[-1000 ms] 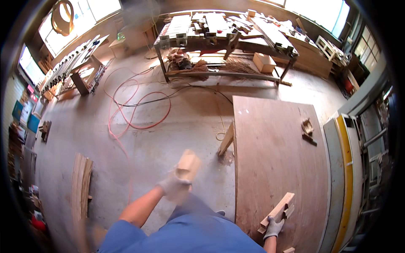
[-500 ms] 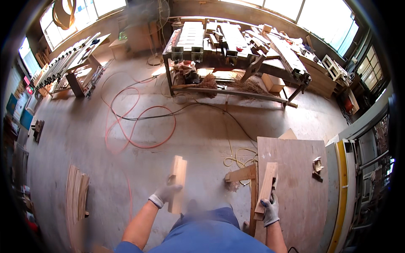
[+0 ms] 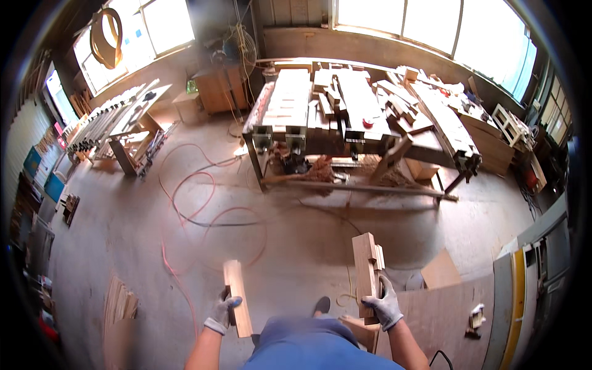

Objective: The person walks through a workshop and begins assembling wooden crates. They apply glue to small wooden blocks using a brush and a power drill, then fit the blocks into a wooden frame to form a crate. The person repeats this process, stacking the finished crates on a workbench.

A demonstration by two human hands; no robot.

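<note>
My left hand (image 3: pixel 221 312), in a grey work glove, grips a short light wooden board (image 3: pixel 237 297) held upright in front of me. In my right hand (image 3: pixel 383 303), also gloved, is a bundle of two or three wooden pieces (image 3: pixel 367 269) standing on end. Both hands are raised over the concrete floor at waist height. Ahead stands a large metal-framed workbench (image 3: pixel 357 132) piled with planks and offcuts.
A red hose and a dark cable (image 3: pixel 197 206) loop across the floor. A plywood sheet (image 3: pixel 453 317) lies low at the right beside a yellow-edged machine (image 3: pixel 524 290). A stack of thin boards (image 3: pixel 117 302) lies at the left. Roller stands (image 3: pixel 117 126) line the left wall.
I have moved toward the workbench; it is now much closer and the plywood sheet has dropped to the lower right. Both hands still carry their wood, now farther apart.
</note>
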